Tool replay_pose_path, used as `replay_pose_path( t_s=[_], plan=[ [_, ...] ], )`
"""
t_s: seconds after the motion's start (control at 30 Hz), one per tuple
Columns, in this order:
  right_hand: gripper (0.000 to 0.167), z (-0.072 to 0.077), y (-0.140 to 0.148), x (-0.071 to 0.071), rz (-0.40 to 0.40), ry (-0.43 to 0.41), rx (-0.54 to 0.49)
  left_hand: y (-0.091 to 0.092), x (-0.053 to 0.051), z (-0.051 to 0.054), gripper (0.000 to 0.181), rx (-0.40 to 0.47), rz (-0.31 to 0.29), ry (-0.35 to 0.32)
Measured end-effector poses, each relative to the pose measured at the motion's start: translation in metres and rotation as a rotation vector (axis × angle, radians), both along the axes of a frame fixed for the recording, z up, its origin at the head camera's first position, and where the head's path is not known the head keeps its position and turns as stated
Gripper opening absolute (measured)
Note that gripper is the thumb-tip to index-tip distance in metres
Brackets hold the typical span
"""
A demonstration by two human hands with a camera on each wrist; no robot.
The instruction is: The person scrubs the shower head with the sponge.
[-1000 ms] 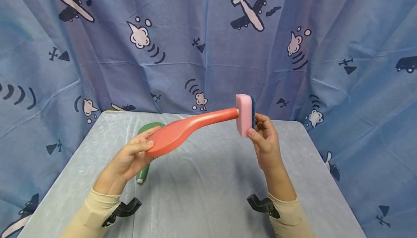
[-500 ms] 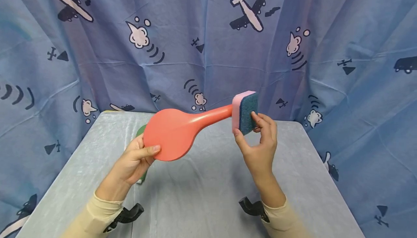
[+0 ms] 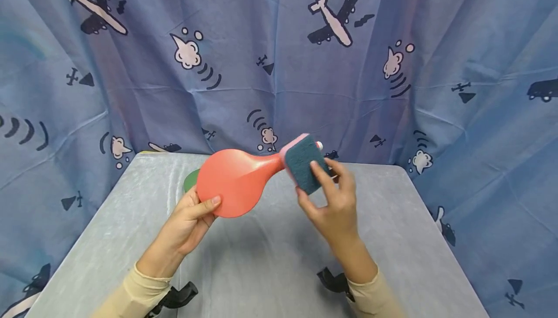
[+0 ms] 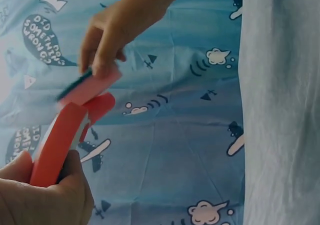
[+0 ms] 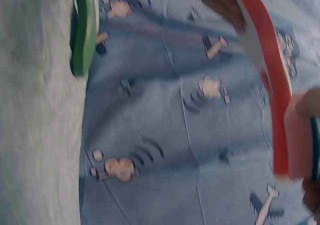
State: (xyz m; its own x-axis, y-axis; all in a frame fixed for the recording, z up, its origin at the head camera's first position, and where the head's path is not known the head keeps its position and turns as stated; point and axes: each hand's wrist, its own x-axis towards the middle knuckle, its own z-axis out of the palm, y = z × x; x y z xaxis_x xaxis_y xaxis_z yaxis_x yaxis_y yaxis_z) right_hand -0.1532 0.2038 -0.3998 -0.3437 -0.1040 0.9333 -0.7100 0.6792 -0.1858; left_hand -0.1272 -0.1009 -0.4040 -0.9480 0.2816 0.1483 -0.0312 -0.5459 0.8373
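A red shower head [image 3: 228,182] is held above the table, its round back facing the head camera. My left hand [image 3: 185,223] grips its rim, thumb on the back and fingers behind. In the right wrist view the shower head [image 5: 276,80] shows its pale face side. My right hand [image 3: 333,206] pinches a scrub sponge [image 3: 305,165], pink with a dark blue-green scouring layer. The sponge's pink side lies against the red handle, and the handle's white-tipped end sticks out past it. In the left wrist view the sponge [image 4: 92,89] is slightly blurred.
A green shower head [image 3: 190,181] lies on the grey cloth-covered table [image 3: 261,269], mostly hidden behind the red one and my left hand. A blue curtain [image 3: 244,66] with printed airplanes hangs behind the table. A black wrist mount [image 3: 174,298] juts from the left sleeve.
The red shower head has turned its round back toward the head camera. My right hand has slid the sponge left from the handle's end toward the round head, tilting it.
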Motion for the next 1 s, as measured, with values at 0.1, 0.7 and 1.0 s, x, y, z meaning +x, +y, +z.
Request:
replay_pose_path(
  t_s=[0.1, 0.7, 1.0],
  plan=[
    [0.058, 0.001, 0.009, -0.003, -0.074, -0.134, -0.11, 0.002, 0.0, -0.002, 0.052, -0.014, 0.027, 0.025],
    [0.057, -0.003, 0.003, 0.003, -0.05, -0.289, -0.134, 0.012, -0.002, -0.012, 0.063, 0.075, 0.071, 0.17],
    [0.058, -0.001, -0.009, 0.015, 0.069, -0.374, -0.118, 0.009, -0.001, -0.011, 0.058, 0.09, 0.099, 0.212]
  ],
)
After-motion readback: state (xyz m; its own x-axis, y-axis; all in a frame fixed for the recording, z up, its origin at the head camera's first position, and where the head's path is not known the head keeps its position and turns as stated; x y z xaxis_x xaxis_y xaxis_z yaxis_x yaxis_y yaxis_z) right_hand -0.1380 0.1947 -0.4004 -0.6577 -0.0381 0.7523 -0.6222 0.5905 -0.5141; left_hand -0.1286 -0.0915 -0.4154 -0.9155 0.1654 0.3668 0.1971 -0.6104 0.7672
